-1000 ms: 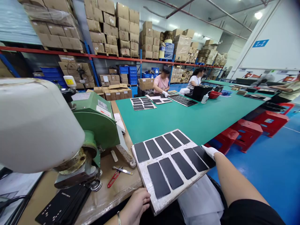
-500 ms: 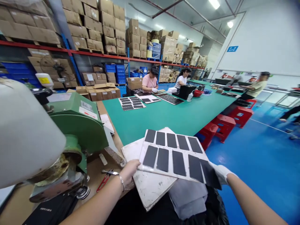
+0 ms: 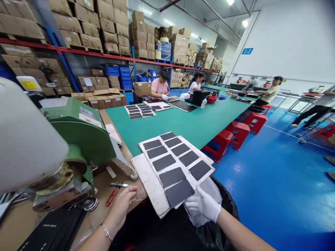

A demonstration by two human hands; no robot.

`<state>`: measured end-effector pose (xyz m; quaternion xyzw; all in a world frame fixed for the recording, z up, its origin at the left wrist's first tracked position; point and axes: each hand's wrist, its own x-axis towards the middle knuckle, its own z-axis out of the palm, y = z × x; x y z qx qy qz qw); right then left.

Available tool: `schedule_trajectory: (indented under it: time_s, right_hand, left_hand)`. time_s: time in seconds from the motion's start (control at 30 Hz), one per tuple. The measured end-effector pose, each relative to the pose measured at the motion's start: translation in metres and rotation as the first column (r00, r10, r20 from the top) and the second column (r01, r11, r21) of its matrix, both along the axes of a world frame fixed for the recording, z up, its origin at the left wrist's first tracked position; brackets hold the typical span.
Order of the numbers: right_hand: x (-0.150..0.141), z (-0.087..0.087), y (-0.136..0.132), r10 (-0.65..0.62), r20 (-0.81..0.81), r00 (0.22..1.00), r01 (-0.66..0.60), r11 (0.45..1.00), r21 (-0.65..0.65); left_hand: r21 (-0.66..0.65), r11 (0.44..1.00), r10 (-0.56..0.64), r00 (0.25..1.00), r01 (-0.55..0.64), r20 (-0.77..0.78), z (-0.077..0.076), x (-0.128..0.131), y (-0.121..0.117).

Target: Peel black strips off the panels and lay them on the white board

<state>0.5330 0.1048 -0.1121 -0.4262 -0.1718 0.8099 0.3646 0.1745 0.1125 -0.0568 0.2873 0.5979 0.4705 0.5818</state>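
Now that the left hand (image 3: 120,204) has come away from the pad sheet (image 3: 171,164), only the right hand (image 3: 204,205) grips it, and the sheet has swung from the right side of the view towards the middle.

Left to right: a white rounded housing (image 3: 26,139) stands at the near left, in front of a green machine (image 3: 78,134) on the wooden counter (image 3: 101,181). A stack of black sheets (image 3: 52,226) lies at the near edge. Red-handled snips (image 3: 113,196) lie beside the machine, with a slim steel blade (image 3: 119,184) just above them. The bare left hand, wearing a metal bracelet (image 3: 106,230), is curled next to the snips; whether it holds anything cannot be told.

Centre: the pad sheet, carrying ten black rectangular pads in two rows, lies tilted across a white board (image 3: 146,181), overlapping it. Together they project past the near edge of the wooden counter.

Right of centre: the white-gloved right hand clenches the near edge of the pad sheet, above a white cloth (image 3: 206,195) and a black plastic bag (image 3: 226,212).

Far field: a green-topped counter (image 3: 183,127) carries another pad sheet (image 3: 140,111), and a co-worker in a pink top (image 3: 159,89) sits beyond it. Red stools (image 3: 237,134) stand on the blue floor (image 3: 261,181) at the right.
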Motion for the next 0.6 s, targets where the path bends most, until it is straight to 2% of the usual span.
schedule_trajectory:
  time_s: [0.13, 0.23, 0.4, 0.6]
  right_hand:
    - [0.021, -0.001, 0.018, -0.085, 0.021, 0.996, 0.084, 0.996, 0.042]
    - [0.021, 0.002, 0.024, -0.088, 0.029, 0.996, 0.087, 0.995, 0.046]
    - [0.003, 0.007, 0.028, -0.102, 0.011, 0.995, 0.101, 0.994, 0.041]
    - [-0.029, 0.008, 0.034, -0.305, 0.041, 0.951, 0.301, 0.950, 0.084]
  left_hand:
    - [-0.052, 0.997, 0.054, 0.998, -0.053, 0.021, -0.010, -0.023, -0.029]
    - [-0.101, 0.993, 0.073, 0.996, -0.067, 0.057, -0.018, -0.029, -0.043]
    - [-0.143, 0.989, 0.044, 0.995, -0.032, 0.085, -0.028, -0.030, -0.054]
    - [-0.129, 0.992, 0.021, 0.995, -0.008, 0.097, -0.028, -0.036, -0.059]
